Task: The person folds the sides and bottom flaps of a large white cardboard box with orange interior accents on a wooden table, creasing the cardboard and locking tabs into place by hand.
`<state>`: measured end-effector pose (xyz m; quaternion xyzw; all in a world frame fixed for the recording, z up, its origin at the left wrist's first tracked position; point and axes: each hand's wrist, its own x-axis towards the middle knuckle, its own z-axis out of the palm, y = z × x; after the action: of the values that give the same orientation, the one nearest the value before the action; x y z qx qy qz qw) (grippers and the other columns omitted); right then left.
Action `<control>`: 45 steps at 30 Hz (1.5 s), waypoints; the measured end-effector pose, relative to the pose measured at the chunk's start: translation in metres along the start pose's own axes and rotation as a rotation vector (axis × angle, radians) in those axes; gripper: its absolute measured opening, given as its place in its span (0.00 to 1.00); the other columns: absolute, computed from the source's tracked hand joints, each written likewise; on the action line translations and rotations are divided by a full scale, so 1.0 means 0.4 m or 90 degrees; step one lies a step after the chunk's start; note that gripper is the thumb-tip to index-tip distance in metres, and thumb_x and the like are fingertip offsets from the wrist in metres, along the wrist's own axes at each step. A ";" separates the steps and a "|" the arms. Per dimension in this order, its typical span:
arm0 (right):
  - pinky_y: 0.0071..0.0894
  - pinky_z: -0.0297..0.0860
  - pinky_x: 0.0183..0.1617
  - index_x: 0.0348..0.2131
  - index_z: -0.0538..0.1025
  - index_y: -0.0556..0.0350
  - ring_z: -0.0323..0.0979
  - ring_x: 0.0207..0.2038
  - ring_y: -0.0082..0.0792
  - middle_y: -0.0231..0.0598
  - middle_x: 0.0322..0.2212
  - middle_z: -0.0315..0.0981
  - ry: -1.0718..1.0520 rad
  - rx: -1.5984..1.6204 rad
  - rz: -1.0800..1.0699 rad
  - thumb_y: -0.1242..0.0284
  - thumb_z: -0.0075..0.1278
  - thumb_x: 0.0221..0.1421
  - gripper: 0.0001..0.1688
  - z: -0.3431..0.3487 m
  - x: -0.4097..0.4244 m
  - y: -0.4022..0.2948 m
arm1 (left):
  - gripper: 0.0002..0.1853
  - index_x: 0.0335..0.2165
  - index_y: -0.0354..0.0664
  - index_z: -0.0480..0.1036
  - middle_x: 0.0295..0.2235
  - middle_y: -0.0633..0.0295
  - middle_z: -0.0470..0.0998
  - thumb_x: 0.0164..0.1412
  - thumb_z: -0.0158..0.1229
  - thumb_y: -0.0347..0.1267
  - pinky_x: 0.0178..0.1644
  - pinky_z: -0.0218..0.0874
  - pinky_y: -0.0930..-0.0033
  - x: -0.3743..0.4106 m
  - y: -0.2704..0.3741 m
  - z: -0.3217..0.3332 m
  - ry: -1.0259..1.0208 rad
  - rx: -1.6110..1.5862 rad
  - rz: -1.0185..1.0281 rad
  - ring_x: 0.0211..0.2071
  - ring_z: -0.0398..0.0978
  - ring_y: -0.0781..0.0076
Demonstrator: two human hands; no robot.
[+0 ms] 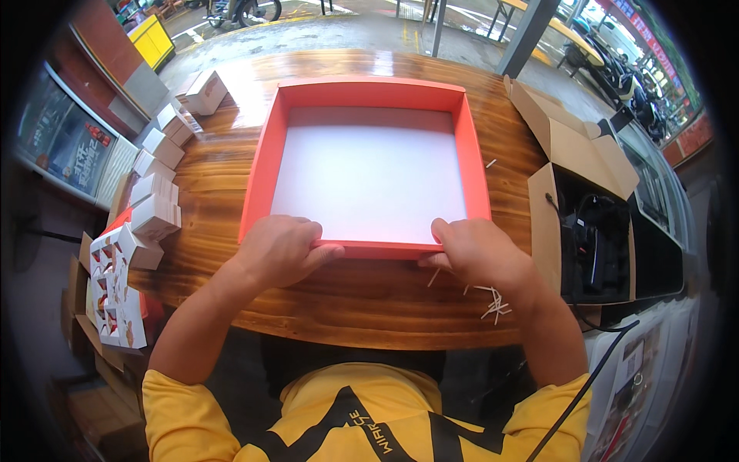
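Note:
A shallow red cardboard box (369,93) with a white inside bottom lies open side up on a varnished wooden table (358,312). My left hand (283,248) grips its near wall towards the left, thumb outside and the other fingers curled over the rim. My right hand (476,245) holds the same wall near the right corner, its thumb also on the outer side. Thin white strips (495,307) lie scattered on the wood just below my right hand. The fingertips inside the box are partly hidden.
Several small white boxes (163,148) line the table's left edge, beside a printed white carton with cutouts (118,289). On the right, an open brown cardboard box (544,231) holds black equipment with cables. A grey metal post (528,37) stands beyond the far right edge.

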<state>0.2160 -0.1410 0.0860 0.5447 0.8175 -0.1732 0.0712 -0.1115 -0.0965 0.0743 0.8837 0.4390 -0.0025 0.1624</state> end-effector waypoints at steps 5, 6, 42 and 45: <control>0.56 0.75 0.42 0.35 0.75 0.61 0.80 0.36 0.62 0.57 0.27 0.80 -0.061 0.003 -0.043 0.48 0.58 0.66 0.30 -0.023 0.019 0.021 | 0.24 0.28 0.41 0.77 0.28 0.54 0.79 0.66 0.64 0.52 0.37 0.69 0.48 -0.014 -0.005 0.037 0.115 0.002 0.054 0.33 0.79 0.46; 0.55 0.75 0.42 0.35 0.75 0.61 0.80 0.36 0.62 0.57 0.27 0.81 -0.042 0.002 -0.051 0.47 0.57 0.66 0.31 -0.014 0.016 0.020 | 0.24 0.28 0.41 0.76 0.28 0.55 0.79 0.65 0.66 0.51 0.36 0.69 0.50 -0.021 -0.006 0.047 0.148 0.015 0.072 0.32 0.79 0.47; 0.41 0.63 0.57 0.25 0.86 0.46 0.77 0.42 0.38 0.30 0.27 0.83 0.030 -0.364 -0.068 0.72 0.58 0.53 0.07 0.000 0.068 0.109 | 0.21 0.27 0.41 0.73 0.28 0.58 0.77 0.54 0.75 0.44 0.39 0.71 0.52 -0.013 -0.018 0.041 0.115 0.043 0.146 0.35 0.78 0.51; 0.42 0.64 0.58 0.26 0.86 0.46 0.78 0.42 0.38 0.32 0.29 0.84 0.009 -0.379 -0.064 0.73 0.57 0.54 0.08 -0.002 0.077 0.100 | 0.20 0.28 0.42 0.73 0.28 0.58 0.78 0.55 0.74 0.44 0.40 0.71 0.51 -0.014 -0.037 0.058 0.122 0.043 0.148 0.36 0.79 0.50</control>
<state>0.2405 -0.1003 0.0692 0.4600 0.8588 0.0743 0.2131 -0.1231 -0.0992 0.0489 0.9298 0.3466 0.0858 0.0894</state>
